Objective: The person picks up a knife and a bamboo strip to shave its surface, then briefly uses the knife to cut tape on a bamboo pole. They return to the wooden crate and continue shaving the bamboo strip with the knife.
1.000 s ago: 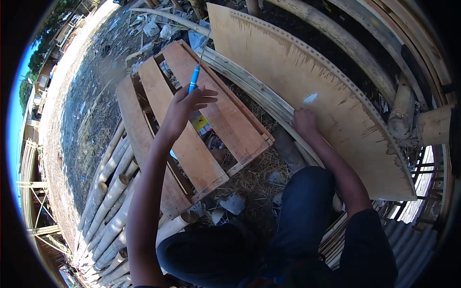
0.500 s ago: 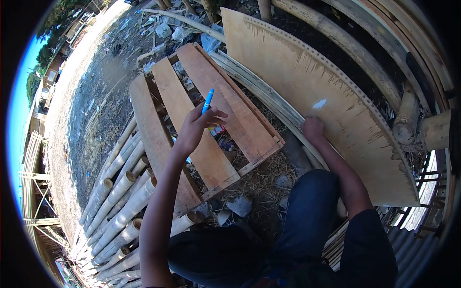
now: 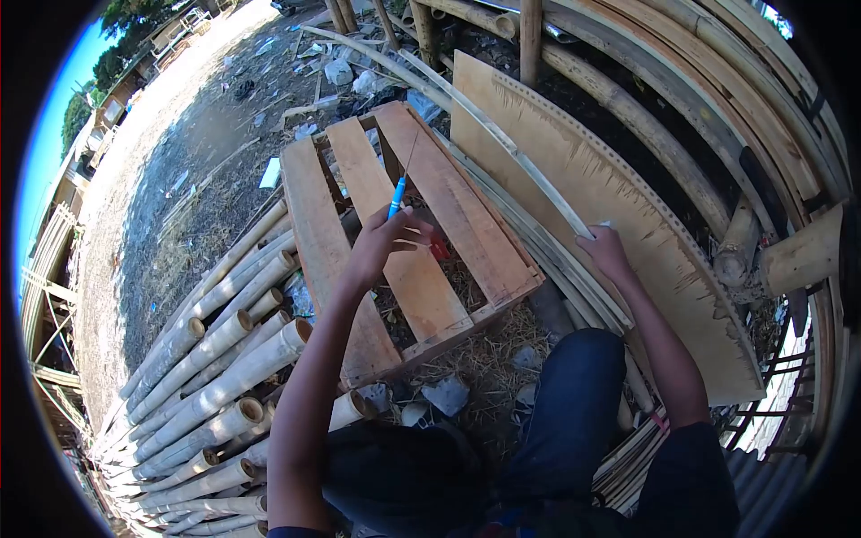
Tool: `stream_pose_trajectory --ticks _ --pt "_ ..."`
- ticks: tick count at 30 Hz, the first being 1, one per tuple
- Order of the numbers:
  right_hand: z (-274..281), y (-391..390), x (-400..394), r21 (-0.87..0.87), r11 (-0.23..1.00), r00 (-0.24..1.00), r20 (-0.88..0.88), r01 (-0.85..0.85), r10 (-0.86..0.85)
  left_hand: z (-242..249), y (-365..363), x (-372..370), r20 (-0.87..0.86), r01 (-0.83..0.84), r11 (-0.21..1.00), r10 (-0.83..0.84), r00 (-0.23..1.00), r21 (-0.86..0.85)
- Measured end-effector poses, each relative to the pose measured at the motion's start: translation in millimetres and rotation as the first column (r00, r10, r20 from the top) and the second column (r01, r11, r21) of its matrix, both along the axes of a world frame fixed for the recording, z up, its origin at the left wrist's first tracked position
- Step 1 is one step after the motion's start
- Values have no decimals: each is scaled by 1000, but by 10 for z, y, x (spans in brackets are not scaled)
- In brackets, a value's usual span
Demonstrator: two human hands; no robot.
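Note:
My left hand (image 3: 384,244) is above the slatted wooden crate-like bench (image 3: 336,247), closed round a blue-handled tool (image 3: 396,197). A thin, pointed shaft extends from its handle, slanting away from me; some fingers stay loosely apart. My right hand (image 3: 608,251) grips the near end of a long, pale bamboo strip (image 3: 544,186). The strip is raised and runs away to the far left, across the face of the leaning plywood sheet (image 3: 619,206). Beneath it, more strips (image 3: 529,233) lie between bench and plywood.
Thick bamboo poles (image 3: 220,381) are stacked at the left. A rail of round poles (image 3: 641,103) passes behind the plywood. Stones (image 3: 446,394) and dry straw cover the ground before my knee (image 3: 578,368). Litter (image 3: 339,73) is scattered beyond the bench.
My right hand has lifted one bamboo strip from the bundle beside the plywood. My left hand keeps the blue-handled tool over the bench. The camera view has shifted slightly.

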State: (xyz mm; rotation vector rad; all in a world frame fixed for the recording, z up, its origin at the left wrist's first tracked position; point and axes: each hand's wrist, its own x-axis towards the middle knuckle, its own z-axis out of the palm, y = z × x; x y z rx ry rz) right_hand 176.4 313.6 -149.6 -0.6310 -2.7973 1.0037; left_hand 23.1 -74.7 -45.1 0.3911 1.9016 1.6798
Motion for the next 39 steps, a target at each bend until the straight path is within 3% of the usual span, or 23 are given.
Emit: stream_pose_trajectory --ticks 1,3,5,8,12,15,18,21,28,30,31,33,34,35,36,37,39 --pt "161 -64 -146 13 999 998 -35 -48 48 23 -33 -15 -10 -27 999 27 1000 19" --pt "363 -200 -507 -186 978 995 -46 -91 84 80 -93 -30 -7 -84 996 85 996 35" --pt "520 -393 -924 -260 955 989 -37 -145 140 92 -181 -73 -8 -177 982 178 984 64" --pt "797 -892 -1364 -163 950 963 -97 -266 253 149 -345 -112 1 -293 956 293 956 16" --pt "732 -1604 -1795 169 850 860 -25 -499 510 237 -635 -104 -66 -388 922 388 919 17" --pt "699 -2274 -1728 66 917 917 -55 -392 396 231 -841 -69 -71 -451 892 449 891 -20" --pt "820 -2721 -1531 5 942 939 77 -335 334 191 -979 3 -59 -470 881 468 882 -45" --pt "988 -2990 -1361 313 847 874 378 -430 304 80 -1020 45 -32 -469 882 468 883 -51" --pt "886 -2885 -1319 329 812 866 322 -481 383 -21 -924 154 4 -420 903 422 906 -91" --pt "865 -2860 -1273 384 829 907 53 -405 419 -49 -860 178 7 -426 902 427 904 -68" --pt "881 -2813 -1277 390 826 905 49 -407 422 -63 -835 181 12 -396 917 397 918 -48" --pt "940 -2731 -1300 198 839 761 -355 -506 543 -68 -745 199 14 -359 933 359 933 -20" --pt "955 -2741 -1299 209 834 754 -357 -510 551 -56 -697 213 10 -365 931 365 931 -11" --pt "953 -2752 -1271 -81 845 757 -495 -528 426 -49 -654 238 26 -336 942 335 942 9" --pt "966 -2759 -1266 -362 762 767 -585 -538 263 -34 -615 260 41 -305 952 304 952 27" --pt "1101 -2753 -1240 -357 761 763 -589 -541 267 -20 -580 278 58 -280 958 277 959 60" --pt "1355 -2654 -1173 -357 854 925 -167 -379 341 21 -529 333 77 -265 962 260 962 66"
